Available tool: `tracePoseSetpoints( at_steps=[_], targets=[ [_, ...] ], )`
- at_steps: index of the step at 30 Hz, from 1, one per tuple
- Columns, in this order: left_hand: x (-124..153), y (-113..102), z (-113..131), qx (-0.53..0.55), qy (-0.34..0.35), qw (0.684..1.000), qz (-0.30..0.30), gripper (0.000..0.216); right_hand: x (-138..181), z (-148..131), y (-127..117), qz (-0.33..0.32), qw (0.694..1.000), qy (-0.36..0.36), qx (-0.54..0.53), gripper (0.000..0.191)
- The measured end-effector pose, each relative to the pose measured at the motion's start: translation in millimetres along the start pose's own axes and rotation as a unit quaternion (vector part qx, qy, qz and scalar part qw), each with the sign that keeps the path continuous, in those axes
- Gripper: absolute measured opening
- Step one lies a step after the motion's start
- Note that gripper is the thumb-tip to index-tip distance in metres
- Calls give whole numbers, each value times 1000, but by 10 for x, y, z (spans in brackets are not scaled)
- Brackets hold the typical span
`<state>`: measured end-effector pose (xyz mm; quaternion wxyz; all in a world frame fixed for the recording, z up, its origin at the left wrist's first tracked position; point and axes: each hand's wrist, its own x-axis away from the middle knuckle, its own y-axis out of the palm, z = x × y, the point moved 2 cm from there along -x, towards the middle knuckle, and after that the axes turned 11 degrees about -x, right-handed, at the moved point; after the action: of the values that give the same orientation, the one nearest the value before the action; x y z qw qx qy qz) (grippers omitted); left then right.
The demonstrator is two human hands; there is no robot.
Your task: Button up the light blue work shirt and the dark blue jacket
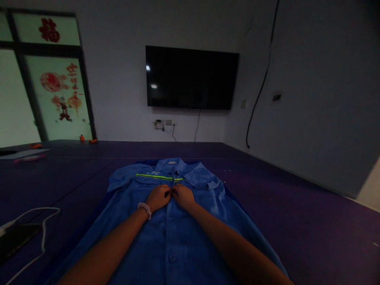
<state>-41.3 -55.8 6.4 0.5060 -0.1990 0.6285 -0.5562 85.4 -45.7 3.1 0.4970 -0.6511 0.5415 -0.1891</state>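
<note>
A blue work shirt [204,206] with a yellow-green reflective stripe across the chest lies flat, front up, on a dark purple surface [297,213], collar away from me. My left hand [158,197] and my right hand [182,196] meet at the shirt's button placket just below the stripe. Both have their fingers pinched together on the placket at one button. A pale scrunchie is around my left wrist. Lower buttons of the shirt show between my forearms.
A dark phone [14,239] with a white cable [41,229] lies at the left edge. A black screen [191,77] hangs on the far wall above sockets. Windows with red paper decorations stand at the left. Small orange items and papers lie far left.
</note>
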Motion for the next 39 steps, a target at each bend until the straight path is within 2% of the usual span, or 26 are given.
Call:
tracePoseSetpoints(
  at_steps=[9, 14, 17, 21, 39],
  targets=[
    [1, -1, -2, -15, 9, 1000, 3, 18, 3, 15, 0, 15, 1000, 19, -11, 21],
    [12, -16, -18, -36, -75, 996, 27, 21, -5, 20, -4, 16, 999, 34, -15, 22],
    [17, -18, -24, -66, -103, 992, 10, 26, -7, 18, -3, 14, 999, 42, -12, 23],
    [10, -17, -19, -86, -85, 993, -11, 25, -11, 26, 4, 18, 999, 40, -10, 22],
    [25, -5, 26, -131, -13, 991, -8, 24, -26, 58, 23, 23, 999, 35, -18, 21]
  ],
)
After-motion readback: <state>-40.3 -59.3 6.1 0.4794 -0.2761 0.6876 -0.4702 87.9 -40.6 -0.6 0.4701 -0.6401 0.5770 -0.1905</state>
